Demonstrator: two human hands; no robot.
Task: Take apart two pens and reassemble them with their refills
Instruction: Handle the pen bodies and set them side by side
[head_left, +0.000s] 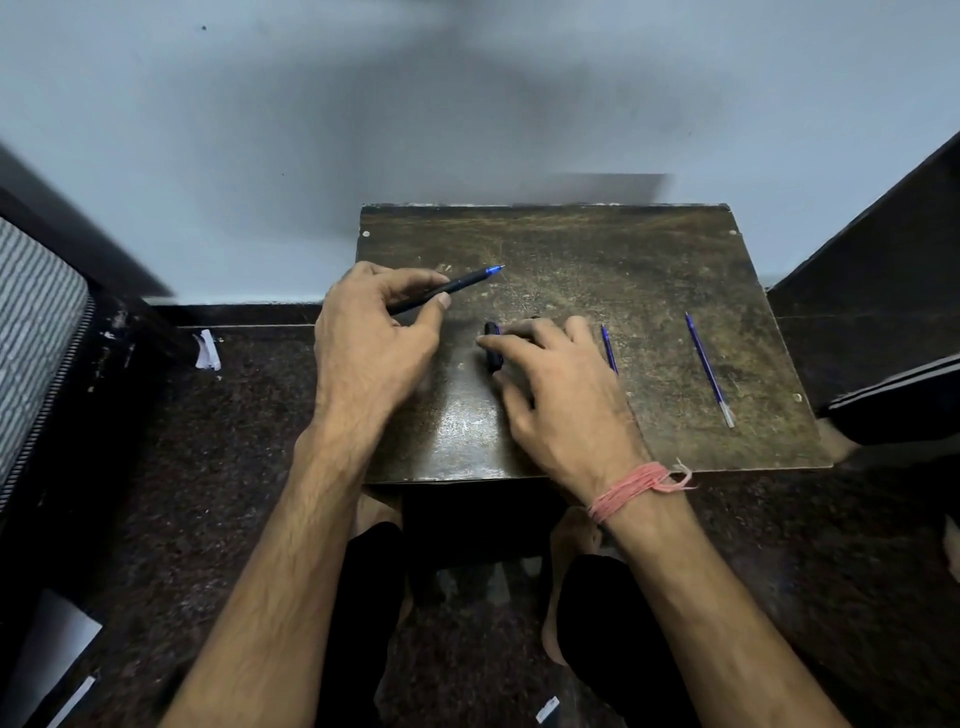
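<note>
Two hands were over the worn dark bench (649, 249). The left hand (371, 338) had a black pen (444, 289) pinched between thumb and fingers, lifted clear of the surface, its blue tip pointing up and to the right. The right hand (561, 384) lay palm down on the bench, fingers spread over a small dark pen part (492, 347), fingertips touching it; whether it actually gripped the piece, I couldn't tell. Just beside that hand, partly hidden under it, lay a blue refill (609, 347). Well apart to the right lay a second refill (707, 366), full length in view, clear end nearest the person. A pink thread band (631, 488) circled the right wrist.
</note>
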